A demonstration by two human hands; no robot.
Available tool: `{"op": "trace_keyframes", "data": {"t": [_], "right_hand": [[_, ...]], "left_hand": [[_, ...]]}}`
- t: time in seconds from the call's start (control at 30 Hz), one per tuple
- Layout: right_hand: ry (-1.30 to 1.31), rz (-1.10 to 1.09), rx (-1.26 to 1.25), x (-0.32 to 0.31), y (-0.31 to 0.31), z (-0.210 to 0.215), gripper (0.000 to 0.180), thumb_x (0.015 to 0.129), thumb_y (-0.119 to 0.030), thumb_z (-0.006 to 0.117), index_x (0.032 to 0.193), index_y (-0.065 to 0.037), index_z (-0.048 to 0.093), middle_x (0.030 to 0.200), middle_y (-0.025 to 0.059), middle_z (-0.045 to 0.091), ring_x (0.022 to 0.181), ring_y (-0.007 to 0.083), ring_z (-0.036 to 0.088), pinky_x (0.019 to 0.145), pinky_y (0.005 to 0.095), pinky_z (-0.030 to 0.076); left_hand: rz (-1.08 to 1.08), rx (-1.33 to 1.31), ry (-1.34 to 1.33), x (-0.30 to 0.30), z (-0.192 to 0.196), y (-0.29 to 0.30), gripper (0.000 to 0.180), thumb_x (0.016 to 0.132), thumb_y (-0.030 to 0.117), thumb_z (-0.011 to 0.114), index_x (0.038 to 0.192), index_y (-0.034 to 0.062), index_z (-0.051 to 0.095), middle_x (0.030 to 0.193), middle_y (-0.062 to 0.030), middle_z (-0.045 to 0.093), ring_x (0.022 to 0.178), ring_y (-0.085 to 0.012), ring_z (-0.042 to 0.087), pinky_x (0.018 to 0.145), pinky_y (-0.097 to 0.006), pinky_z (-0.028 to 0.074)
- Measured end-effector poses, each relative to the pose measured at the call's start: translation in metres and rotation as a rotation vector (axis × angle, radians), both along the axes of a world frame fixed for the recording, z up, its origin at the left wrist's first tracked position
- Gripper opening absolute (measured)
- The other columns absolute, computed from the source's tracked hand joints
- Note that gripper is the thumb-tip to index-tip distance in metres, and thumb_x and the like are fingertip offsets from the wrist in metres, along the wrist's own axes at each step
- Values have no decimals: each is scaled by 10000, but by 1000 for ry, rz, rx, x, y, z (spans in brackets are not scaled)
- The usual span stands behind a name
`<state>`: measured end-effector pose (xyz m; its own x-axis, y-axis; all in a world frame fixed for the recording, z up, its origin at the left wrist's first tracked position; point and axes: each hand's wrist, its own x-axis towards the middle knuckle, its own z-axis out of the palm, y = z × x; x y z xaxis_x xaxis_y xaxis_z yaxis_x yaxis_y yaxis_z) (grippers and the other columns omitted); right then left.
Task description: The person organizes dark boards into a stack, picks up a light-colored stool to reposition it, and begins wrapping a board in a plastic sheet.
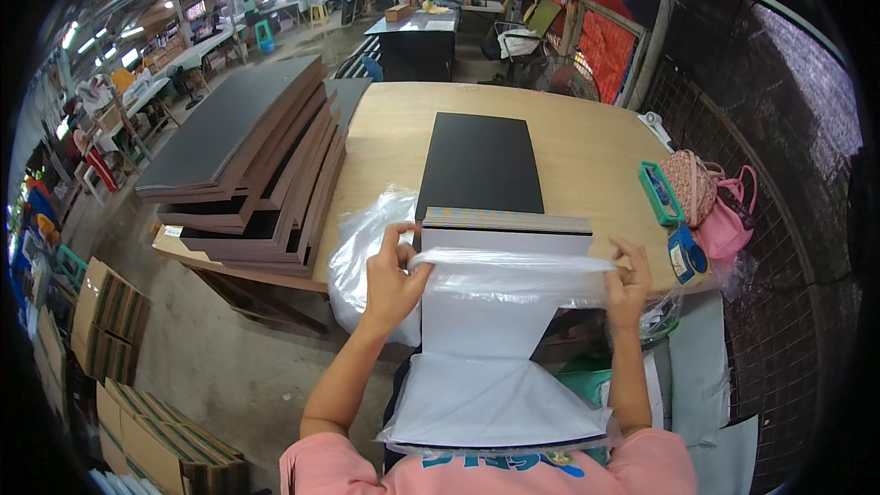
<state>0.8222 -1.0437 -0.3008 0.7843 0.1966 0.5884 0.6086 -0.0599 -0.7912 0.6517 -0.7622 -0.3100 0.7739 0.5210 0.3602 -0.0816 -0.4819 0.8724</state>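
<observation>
Between my hands stretches the rim of a clear plastic bag (pixel 513 286), which hangs from the table edge down onto my lap. My left hand (pixel 396 277) pinches the rim's left end, fingers curled. At the right end, my right hand (pixel 628 284) pinches it between thumb and finger, other fingers raised. A stack of boards (pixel 509 218) with a white front lies just beyond the rim, its lower part behind the film. Farther off, a black board (pixel 481 163) lies flat on the table. Crumpled clear plastic (pixel 362 257) lies beside my left hand.
A tall, uneven stack of black boards (pixel 243 133) fills the left of the wooden table (pixel 385 119). On the right are a green tray (pixel 662 192), a blue tape roll (pixel 686 254) and a pink bag (pixel 729 220). Folded cartons (pixel 165 435) stand on the floor, lower left.
</observation>
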Motion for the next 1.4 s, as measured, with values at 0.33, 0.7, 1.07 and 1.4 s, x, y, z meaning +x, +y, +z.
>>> {"op": "trace_keyframes", "data": {"t": [0.33, 0.7, 1.07, 1.4], "right_hand": [[-99, -39, -327, -41, -24, 16, 321, 673, 39, 643, 980, -34, 702, 713, 97, 588, 641, 172, 554, 603, 279, 448], [852, 602, -292, -28, -66, 21, 179, 733, -60, 681, 871, 55, 691, 872, 78, 636, 779, 138, 587, 665, 230, 449], [1132, 592, -195, -50, -99, -203, 118, 738, -72, 697, 779, 39, 694, 790, 99, 649, 837, 196, 578, 759, 292, 440], [1157, 90, -290, -32, -69, -294, 188, 684, -78, 663, 824, 47, 675, 734, 95, 630, 733, 196, 590, 668, 310, 459]], "left_hand": [[-363, -138, 216, -53, 25, 8, 128, 798, 126, 669, 773, 13, 725, 870, -48, 518, 649, -91, 502, 579, -228, 379], [-554, -672, 344, -57, -1, 15, 175, 849, 92, 648, 959, -39, 689, 904, -42, 630, 737, -88, 567, 609, -193, 429], [-669, -1480, 548, -91, -263, 43, 149, 902, 133, 634, 1011, 41, 591, 882, -8, 643, 766, -64, 639, 652, -168, 549], [-261, -486, 517, -64, -153, 52, 266, 885, 316, 647, 913, 52, 661, 735, -11, 653, 619, -97, 609, 544, -242, 469]]}}
